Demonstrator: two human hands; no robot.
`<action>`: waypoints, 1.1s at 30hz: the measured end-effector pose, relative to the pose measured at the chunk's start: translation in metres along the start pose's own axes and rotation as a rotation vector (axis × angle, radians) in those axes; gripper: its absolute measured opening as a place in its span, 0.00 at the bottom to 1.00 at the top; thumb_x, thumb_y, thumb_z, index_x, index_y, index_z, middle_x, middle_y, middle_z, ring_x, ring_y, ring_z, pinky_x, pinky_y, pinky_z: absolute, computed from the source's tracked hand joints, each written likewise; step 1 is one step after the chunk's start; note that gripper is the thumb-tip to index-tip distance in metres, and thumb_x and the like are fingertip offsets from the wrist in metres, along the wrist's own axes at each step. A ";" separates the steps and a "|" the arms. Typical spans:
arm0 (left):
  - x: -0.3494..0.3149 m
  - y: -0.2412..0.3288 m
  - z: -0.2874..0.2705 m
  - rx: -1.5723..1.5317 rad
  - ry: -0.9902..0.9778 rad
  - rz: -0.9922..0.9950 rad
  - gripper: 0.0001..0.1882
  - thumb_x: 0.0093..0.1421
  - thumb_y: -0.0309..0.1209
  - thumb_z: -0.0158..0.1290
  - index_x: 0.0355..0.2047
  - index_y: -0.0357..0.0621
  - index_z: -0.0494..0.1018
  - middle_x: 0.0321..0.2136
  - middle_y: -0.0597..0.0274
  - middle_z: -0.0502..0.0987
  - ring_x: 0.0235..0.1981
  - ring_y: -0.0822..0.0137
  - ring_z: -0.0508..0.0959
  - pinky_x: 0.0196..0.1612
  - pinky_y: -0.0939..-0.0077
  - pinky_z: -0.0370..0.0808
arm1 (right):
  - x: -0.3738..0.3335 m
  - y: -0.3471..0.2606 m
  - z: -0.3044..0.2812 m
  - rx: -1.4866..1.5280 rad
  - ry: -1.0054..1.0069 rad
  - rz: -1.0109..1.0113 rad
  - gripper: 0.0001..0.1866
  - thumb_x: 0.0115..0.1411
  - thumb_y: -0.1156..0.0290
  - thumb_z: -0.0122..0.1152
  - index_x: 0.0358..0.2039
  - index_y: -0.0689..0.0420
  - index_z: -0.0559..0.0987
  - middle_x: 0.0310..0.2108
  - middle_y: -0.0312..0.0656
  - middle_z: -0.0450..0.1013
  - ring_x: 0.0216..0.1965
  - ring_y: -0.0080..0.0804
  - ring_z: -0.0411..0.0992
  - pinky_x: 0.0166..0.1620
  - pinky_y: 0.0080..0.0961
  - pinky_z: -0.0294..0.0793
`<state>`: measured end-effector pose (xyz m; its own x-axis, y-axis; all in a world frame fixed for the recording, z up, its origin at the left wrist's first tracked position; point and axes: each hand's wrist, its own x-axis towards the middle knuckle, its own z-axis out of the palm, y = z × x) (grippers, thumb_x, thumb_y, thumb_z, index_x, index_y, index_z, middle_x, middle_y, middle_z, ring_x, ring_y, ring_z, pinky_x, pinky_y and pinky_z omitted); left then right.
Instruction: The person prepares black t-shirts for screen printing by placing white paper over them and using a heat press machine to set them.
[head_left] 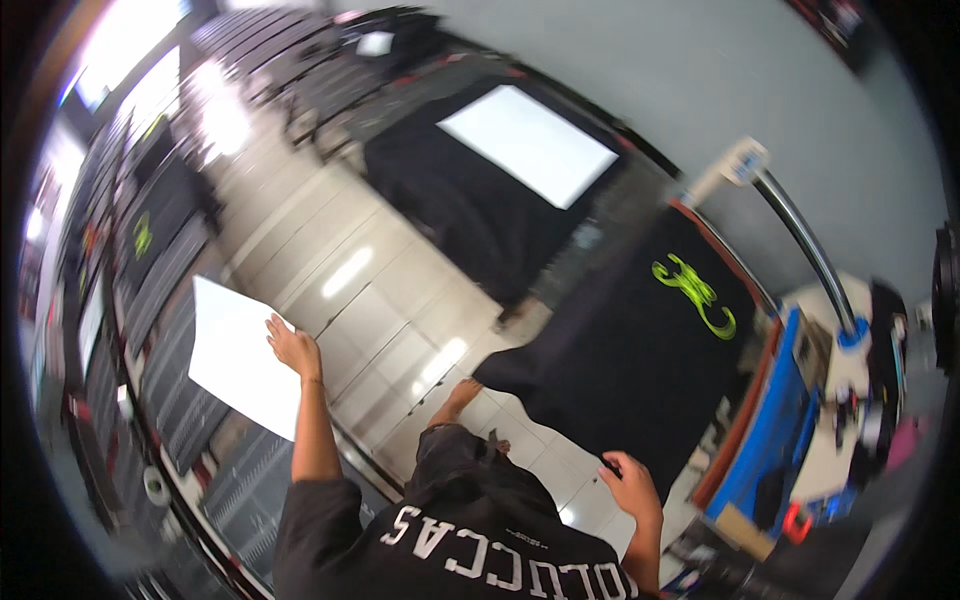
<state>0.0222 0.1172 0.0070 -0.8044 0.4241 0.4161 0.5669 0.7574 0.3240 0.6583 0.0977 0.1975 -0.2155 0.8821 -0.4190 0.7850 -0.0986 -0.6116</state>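
Holding white sheet [238,352] in left hand [296,350], perhaps risked creasing from one-edge grip; had right hand [634,486], closure unclear, by black cloth [610,350].

Over on the left, the left hand [294,350] is holding a paper [235,355] above the racks [255,495]; over on the right, the right hand [633,486] is sitting at the near edge of a cloth [600,345]. Farther ahead, a second cloth [430,185] is lying with another paper [530,145] on top, the wall [620,60] is standing behind, and floor [375,275] is running between both sides.
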 end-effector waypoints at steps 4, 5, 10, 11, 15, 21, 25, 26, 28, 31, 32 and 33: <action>-0.061 0.212 -0.004 -0.720 -0.092 0.377 0.27 0.60 0.19 0.39 0.61 0.34 0.64 0.62 0.42 0.64 0.67 0.48 0.59 0.69 0.54 0.50 | -0.016 -0.002 0.000 0.021 0.051 0.005 0.20 0.61 0.60 0.61 0.47 0.61 0.76 0.47 0.51 0.76 0.50 0.49 0.74 0.52 0.36 0.73; -0.083 0.262 -0.020 -0.797 -0.140 0.572 0.28 0.59 0.18 0.39 0.62 0.34 0.63 0.62 0.43 0.64 0.67 0.48 0.59 0.69 0.53 0.50 | -0.023 -0.007 -0.004 0.038 0.075 -0.001 0.20 0.61 0.60 0.61 0.48 0.61 0.76 0.47 0.51 0.76 0.49 0.48 0.74 0.51 0.35 0.73; -0.229 0.434 -0.111 -0.843 -0.540 1.284 0.36 0.53 0.18 0.45 0.63 0.57 0.63 0.65 0.49 0.59 0.67 0.41 0.56 0.66 0.43 0.52 | -0.073 -0.002 -0.024 0.087 0.215 0.051 0.20 0.62 0.63 0.62 0.50 0.62 0.75 0.46 0.50 0.76 0.49 0.44 0.75 0.51 0.34 0.74; -0.252 0.450 -0.120 -0.822 -0.555 1.506 0.35 0.54 0.20 0.46 0.63 0.59 0.64 0.65 0.52 0.60 0.66 0.43 0.57 0.66 0.44 0.53 | -0.086 0.004 -0.028 0.126 0.275 0.078 0.20 0.62 0.62 0.61 0.49 0.62 0.75 0.47 0.50 0.76 0.49 0.44 0.75 0.51 0.34 0.74; -0.300 0.477 -0.099 -0.705 -0.633 2.092 0.26 0.58 0.27 0.51 0.57 0.65 0.71 0.64 0.62 0.64 0.66 0.52 0.61 0.65 0.46 0.57 | -0.146 0.035 -0.047 0.296 0.533 0.179 0.17 0.62 0.67 0.61 0.48 0.62 0.76 0.45 0.49 0.77 0.47 0.38 0.76 0.49 0.32 0.75; -0.264 0.512 -0.060 -0.649 -0.617 2.064 0.25 0.56 0.22 0.49 0.54 0.62 0.71 0.64 0.64 0.65 0.67 0.52 0.59 0.65 0.42 0.56 | -0.230 0.106 -0.085 0.207 1.172 0.272 0.11 0.64 0.76 0.54 0.47 0.62 0.75 0.43 0.41 0.75 0.43 0.27 0.73 0.47 0.22 0.71; -0.225 0.525 -0.048 -0.601 -0.706 2.031 0.27 0.55 0.19 0.48 0.52 0.62 0.72 0.64 0.66 0.65 0.68 0.51 0.57 0.66 0.38 0.52 | -0.252 0.143 -0.126 0.134 1.472 0.251 0.14 0.67 0.73 0.51 0.51 0.63 0.73 0.47 0.43 0.74 0.45 0.27 0.71 0.48 0.23 0.70; -0.220 0.529 -0.045 -0.580 -0.739 2.037 0.26 0.55 0.18 0.48 0.51 0.63 0.72 0.64 0.66 0.65 0.68 0.51 0.57 0.66 0.37 0.51 | -0.251 0.150 -0.137 0.086 1.519 0.280 0.15 0.67 0.73 0.51 0.52 0.63 0.72 0.48 0.44 0.73 0.46 0.28 0.71 0.49 0.23 0.69; -0.211 0.541 -0.041 -0.536 -0.802 2.052 0.26 0.55 0.18 0.48 0.50 0.63 0.73 0.64 0.67 0.65 0.69 0.51 0.56 0.66 0.35 0.49 | -0.242 0.160 -0.159 -0.010 1.615 0.340 0.16 0.67 0.71 0.52 0.53 0.63 0.72 0.50 0.45 0.72 0.48 0.29 0.70 0.51 0.24 0.68; -0.202 0.564 -0.040 -0.418 -0.849 2.137 0.24 0.56 0.20 0.49 0.49 0.64 0.74 0.63 0.71 0.66 0.69 0.50 0.55 0.67 0.33 0.47 | -0.231 0.165 -0.180 -0.149 1.579 0.402 0.20 0.68 0.65 0.53 0.55 0.63 0.71 0.54 0.50 0.70 0.55 0.39 0.68 0.59 0.32 0.63; -0.201 0.572 -0.041 -0.378 -0.863 2.167 0.23 0.56 0.20 0.49 0.48 0.65 0.74 0.63 0.72 0.66 0.69 0.50 0.55 0.67 0.33 0.47 | -0.226 0.168 -0.184 -0.185 1.570 0.413 0.21 0.68 0.63 0.54 0.56 0.64 0.70 0.55 0.51 0.69 0.56 0.41 0.67 0.60 0.33 0.62; -0.199 0.579 -0.041 -0.360 -0.875 2.185 0.23 0.56 0.21 0.49 0.48 0.65 0.74 0.63 0.72 0.66 0.69 0.50 0.55 0.67 0.33 0.47 | -0.221 0.172 -0.188 -0.206 1.526 0.452 0.23 0.67 0.61 0.54 0.56 0.64 0.70 0.56 0.53 0.68 0.58 0.44 0.66 0.61 0.36 0.61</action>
<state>0.5178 0.4508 0.1460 0.9614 0.2682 -0.0609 0.2750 -0.9404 0.2001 0.9497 -0.0278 0.3113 0.6993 0.4245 0.5751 0.7087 -0.5169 -0.4802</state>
